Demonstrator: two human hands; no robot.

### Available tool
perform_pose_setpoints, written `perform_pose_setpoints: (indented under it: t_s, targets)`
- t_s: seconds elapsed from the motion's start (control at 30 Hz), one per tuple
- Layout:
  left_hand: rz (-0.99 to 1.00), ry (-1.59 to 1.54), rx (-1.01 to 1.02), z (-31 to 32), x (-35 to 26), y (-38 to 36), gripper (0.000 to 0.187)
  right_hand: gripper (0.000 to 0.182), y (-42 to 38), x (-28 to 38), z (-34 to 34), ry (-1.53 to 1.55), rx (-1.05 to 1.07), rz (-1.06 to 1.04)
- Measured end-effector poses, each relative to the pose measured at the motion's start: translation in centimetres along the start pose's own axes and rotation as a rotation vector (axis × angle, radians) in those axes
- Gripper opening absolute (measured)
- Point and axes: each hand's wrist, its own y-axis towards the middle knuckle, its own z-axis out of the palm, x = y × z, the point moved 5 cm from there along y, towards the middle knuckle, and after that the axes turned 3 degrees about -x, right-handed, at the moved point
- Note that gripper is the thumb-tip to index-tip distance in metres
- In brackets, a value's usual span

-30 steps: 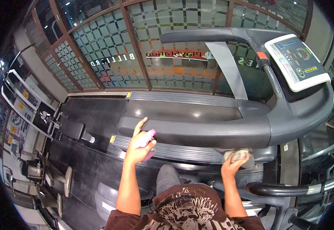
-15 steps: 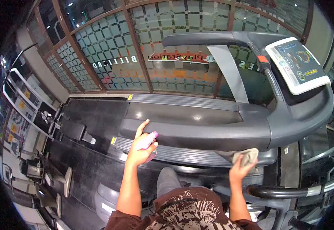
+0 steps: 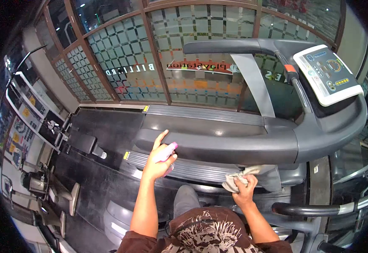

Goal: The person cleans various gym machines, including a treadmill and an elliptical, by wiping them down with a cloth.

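Observation:
My left hand [image 3: 159, 162] is wrapped round a spray bottle [image 3: 167, 152] with a pink and white head, its index finger stretched out along the near handrail. Most of the bottle is hidden behind the palm. A pale, crumpled cloth [image 3: 233, 180] is bunched in my right hand [image 3: 245, 189], beside the lower side of the treadmill [image 3: 217, 145]. The thick grey near handrail runs across just beyond both hands. Below it, the ribbed side step [image 3: 192, 168] overlaps the cloth's left edge in this view.
The treadmill's console [image 3: 328, 74] stands at the upper right, with a red stop button [image 3: 290, 68] on the crossbar. Behind are framed glass windows [image 3: 209, 38]. A padded bench [image 3: 81, 143] and other gym machines stand left; a black handlebar [image 3: 306, 209] juts in at lower right.
My right hand has moved left and slightly down with the cloth, which now hangs more loosely spread. My left hand keeps its grip on the spray bottle, and the view has shifted slightly.

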Motion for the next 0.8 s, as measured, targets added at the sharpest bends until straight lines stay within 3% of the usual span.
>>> perform_pose_setpoints:
  t_s: [0.1,0.2,0.27,0.4,0.47,0.53,0.57,0.67,0.7,0.8]
  targets:
    - [0.007,0.001,-0.001,-0.2,0.1,0.4,0.018,0.052,3.2,0.9,1.3,-0.106,0.014,-0.060]
    - [-0.018,0.018,0.042,-0.6,-0.2,0.6,0.013,0.028,2.1,-1.1,2.9,-0.388,-0.085,-0.301]
    - [-0.006,0.024,0.046,-0.9,-0.4,0.8,0.013,0.026,-0.1,-3.4,2.9,-0.440,-0.005,-0.258]
    - [-0.049,0.019,0.041,-1.1,-0.4,0.7,0.013,0.032,-5.9,-8.3,-0.1,-0.415,0.048,0.228]
    - [-0.083,-0.011,0.033,-1.2,-0.8,0.6,0.013,0.035,-13.2,-15.7,-1.0,-0.348,0.015,0.566]
    - [-0.077,-0.015,0.040,-1.1,-0.8,1.0,0.013,0.057,-17.8,-19.5,-2.8,-0.212,-0.204,0.849]
    - [-0.063,-0.002,0.055,-1.1,-0.4,1.0,0.013,0.057,-18.4,-20.1,-3.1,-0.304,-0.207,0.942]
    - [-0.069,-0.028,0.051,-0.8,-0.5,0.8,0.013,0.049,-15.1,-21.2,-3.2,0.057,-0.609,1.007]
    - [-0.052,-0.017,0.044,-0.7,-0.3,0.8,0.013,0.049,-13.1,-21.9,-3.2,0.334,-0.647,0.993]
    - [-0.030,0.004,0.050,-0.7,-0.1,0.7,0.012,0.047,-13.1,-26.1,0.2,0.720,-0.853,1.424]
